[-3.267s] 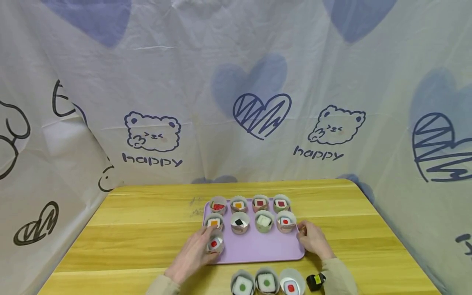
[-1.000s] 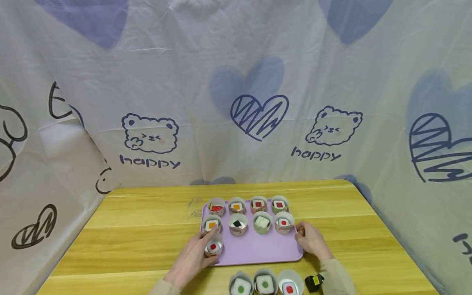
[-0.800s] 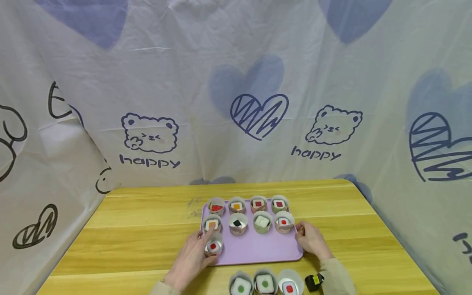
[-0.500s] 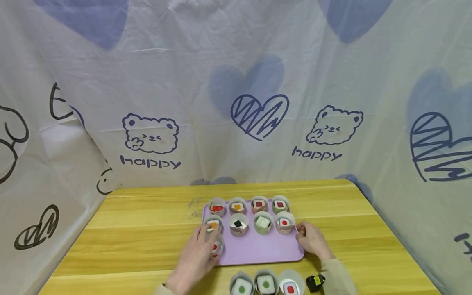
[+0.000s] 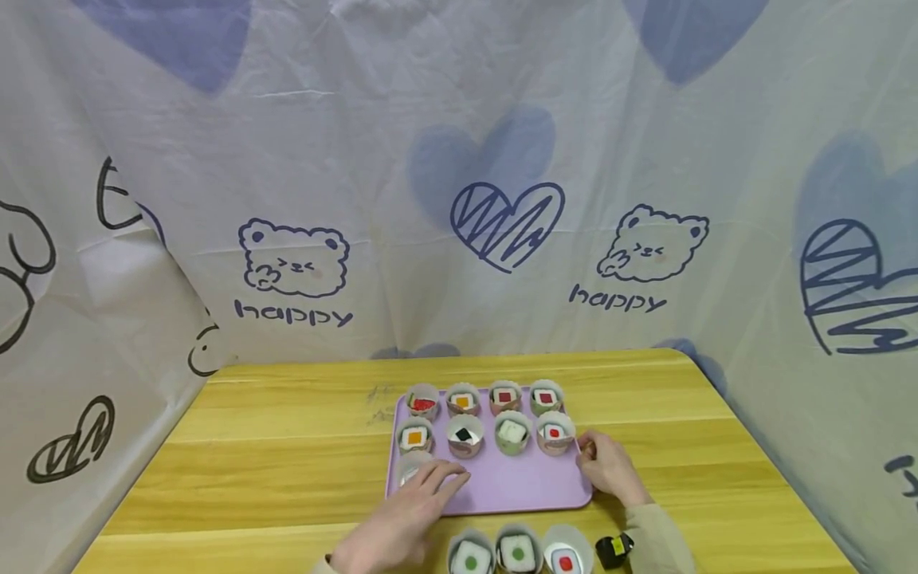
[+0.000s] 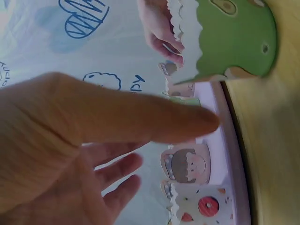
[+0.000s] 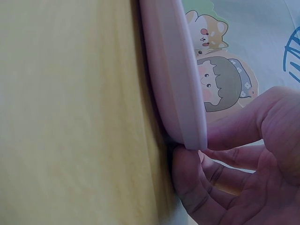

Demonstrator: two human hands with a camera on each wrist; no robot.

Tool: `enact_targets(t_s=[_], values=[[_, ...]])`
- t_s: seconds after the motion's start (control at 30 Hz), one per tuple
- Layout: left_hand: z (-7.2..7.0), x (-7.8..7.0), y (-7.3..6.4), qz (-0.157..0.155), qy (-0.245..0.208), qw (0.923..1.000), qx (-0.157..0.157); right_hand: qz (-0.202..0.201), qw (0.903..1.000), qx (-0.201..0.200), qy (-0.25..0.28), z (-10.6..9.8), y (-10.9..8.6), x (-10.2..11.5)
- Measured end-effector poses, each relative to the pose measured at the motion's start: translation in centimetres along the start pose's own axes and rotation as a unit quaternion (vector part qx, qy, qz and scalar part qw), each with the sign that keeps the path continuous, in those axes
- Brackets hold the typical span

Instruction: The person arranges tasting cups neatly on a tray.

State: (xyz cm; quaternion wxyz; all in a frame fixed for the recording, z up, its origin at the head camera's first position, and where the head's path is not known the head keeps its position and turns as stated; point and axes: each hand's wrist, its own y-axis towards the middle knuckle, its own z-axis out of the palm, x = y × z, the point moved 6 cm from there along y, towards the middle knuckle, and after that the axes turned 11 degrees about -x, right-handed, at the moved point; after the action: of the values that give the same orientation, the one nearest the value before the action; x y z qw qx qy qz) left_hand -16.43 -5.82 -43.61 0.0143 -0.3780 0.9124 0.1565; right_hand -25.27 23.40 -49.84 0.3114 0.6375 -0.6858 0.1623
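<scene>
A lilac tray (image 5: 512, 486) bears several paper baking cups, each with a small sushi-like piece inside. My right hand (image 5: 610, 466) pinches the tray's right edge; in the right wrist view, its fingers (image 7: 187, 171) lie at the rim's corner. My left hand (image 5: 402, 514) holds nothing, its fingers extended over the tray's front left. It partly covers the front-left paper cup (image 5: 412, 465). Seen from the left wrist, the thumb (image 6: 159, 117) stretches past the tray's front edge, with a green paper cup (image 6: 236, 37) beyond it.
In front of the tray stand three filled cups: a left cup (image 5: 471, 552), a middle cup (image 5: 518, 550) and a right cup (image 5: 568, 548). A black piece with a yellow centre (image 5: 614, 550) lies beside them on the wooden table (image 5: 272, 454). A printed cloth (image 5: 402, 239) hangs behind.
My left hand has let go of the front-left cup and moved right and nearer, over the tray's front edge. The right hand stays at the tray's edge.
</scene>
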Motion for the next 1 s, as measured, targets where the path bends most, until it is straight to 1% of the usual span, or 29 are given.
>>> enact_targets(t_s=[0.13, 0.2, 0.27, 0.4, 0.47, 0.57, 0.87, 0.9, 0.93, 1.0], values=[[0.8, -0.3, -0.1, -0.026, -0.055, 0.9964, 0.060, 0.001, 1.0000, 0.000, 0.001, 0.0, 0.0, -0.1], [1.3, -0.4, -0.1, -0.031, -0.079, 0.9934, 0.078, 0.001, 1.0000, -0.001, 0.001, -0.1, 0.0, 0.0], [1.7, -0.4, -0.1, -0.029, -0.097, 0.9910, 0.087, 0.002, 1.0000, 0.000, 0.001, -0.1, 0.0, 0.0], [2.3, -0.5, 0.0, -0.016, -0.134, 0.9871, 0.086, 0.002, 1.0000, 0.002, -0.002, -0.1, 0.0, 0.0], [2.5, -0.6, 0.0, 0.001, -0.143, 0.9864, 0.082, 0.005, 1.0000, 0.003, -0.002, -0.1, 0.1, 0.0], [2.7, -0.7, 0.0, 0.015, -0.156, 0.9843, 0.082, 0.004, 1.0000, 0.000, -0.004, -0.1, 0.1, 0.0], [3.1, -1.0, 0.0, 0.024, -0.181, 0.9796, 0.083, 0.002, 1.0000, -0.001, -0.006, 0.0, 0.1, 0.1], [3.4, -0.9, 0.0, 0.026, -0.186, 0.9787, 0.084, 0.002, 1.0000, -0.001, -0.006, 0.0, 0.1, 0.2], [4.0, -0.6, -0.1, 0.032, -0.192, 0.9778, 0.078, 0.002, 1.0000, 0.000, -0.006, 0.0, 0.1, 0.2], [4.2, -0.5, -0.1, 0.036, -0.195, 0.9770, 0.079, 0.002, 1.0000, 0.000, -0.005, 0.0, 0.1, 0.2]])
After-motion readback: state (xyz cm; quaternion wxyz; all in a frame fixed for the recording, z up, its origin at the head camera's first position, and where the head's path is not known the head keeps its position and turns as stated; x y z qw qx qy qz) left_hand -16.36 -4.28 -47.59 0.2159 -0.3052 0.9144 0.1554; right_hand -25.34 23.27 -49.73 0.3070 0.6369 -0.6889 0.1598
